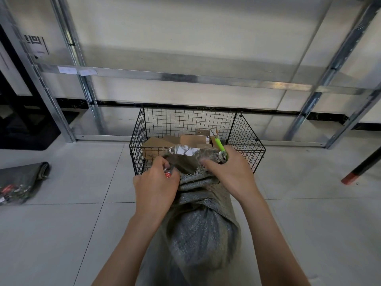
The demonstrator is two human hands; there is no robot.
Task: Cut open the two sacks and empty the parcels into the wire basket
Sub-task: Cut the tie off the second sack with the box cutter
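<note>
A grey woven sack point(203, 219) stands bulging in front of me, its frayed open mouth leaning against the black wire basket point(138, 131). My left hand point(154, 182) grips the left edge of the sack's mouth. My right hand point(228, 170) grips the right edge together with a green-handled cutter point(220, 145) that sticks up from the fist. A silvery-white parcel point(183, 150) shows at the sack's mouth. Several brown cardboard parcels point(191, 140) lie inside the basket.
A flat, empty grey sack point(20, 182) lies on the tiled floor at the left. Metal shelf uprights point(86, 89) and rails stand behind the basket against the wall. A dark leg with a red foot point(350, 178) angles down at the right.
</note>
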